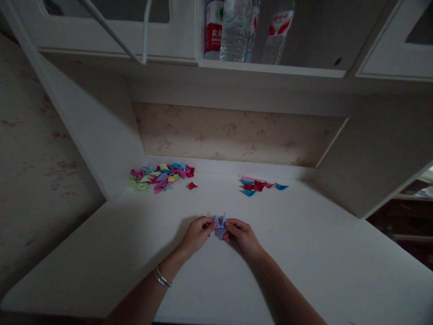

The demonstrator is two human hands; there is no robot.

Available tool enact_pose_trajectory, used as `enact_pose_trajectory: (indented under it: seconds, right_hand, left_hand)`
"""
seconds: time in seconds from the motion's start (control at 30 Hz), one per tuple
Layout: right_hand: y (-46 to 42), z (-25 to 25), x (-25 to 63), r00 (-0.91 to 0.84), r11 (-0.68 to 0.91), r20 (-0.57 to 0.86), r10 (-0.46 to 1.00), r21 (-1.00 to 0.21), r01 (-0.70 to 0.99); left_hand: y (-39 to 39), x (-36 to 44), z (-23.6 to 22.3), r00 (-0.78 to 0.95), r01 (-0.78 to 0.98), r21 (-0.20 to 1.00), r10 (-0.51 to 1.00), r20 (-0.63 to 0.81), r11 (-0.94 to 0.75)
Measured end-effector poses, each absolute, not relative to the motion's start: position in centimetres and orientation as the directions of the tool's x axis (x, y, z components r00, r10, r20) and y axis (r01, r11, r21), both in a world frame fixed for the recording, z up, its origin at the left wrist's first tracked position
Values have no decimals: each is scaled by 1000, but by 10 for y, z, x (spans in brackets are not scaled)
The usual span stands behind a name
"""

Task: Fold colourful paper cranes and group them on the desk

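Note:
Between my two hands is a small piece of folded purple paper (220, 231), with points sticking up at its top. My left hand (198, 234) pinches its left edge between thumb and fingers. On the other side, my right hand (244, 237) grips the right edge the same way. Both hands are just over the white desktop, near its middle. Some of the paper's folds are too small and dim to make out.
A heap of colourful folded paper pieces (162, 177) lies at the back left, with one red piece (192, 185) beside it. Several red, blue and pink pieces (259, 185) lie back right. Plastic bottles (235, 34) stand on the overhead shelf. A white cable (117, 38) hangs upper left.

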State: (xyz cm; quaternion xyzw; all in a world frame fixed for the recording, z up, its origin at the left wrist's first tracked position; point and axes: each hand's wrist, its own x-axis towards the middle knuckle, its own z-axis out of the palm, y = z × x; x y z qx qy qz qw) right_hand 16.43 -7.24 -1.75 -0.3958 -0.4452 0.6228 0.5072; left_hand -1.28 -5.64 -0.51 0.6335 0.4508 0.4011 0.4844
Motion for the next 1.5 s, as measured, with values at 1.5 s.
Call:
enact_pose_trajectory:
  seconds: [1.5]
  right_hand:
    - [-72,-16,162,-187,-97,-51,981,-964,-248]
  left_hand:
    - [-57,-11,0,196,148,988,980,15,-45]
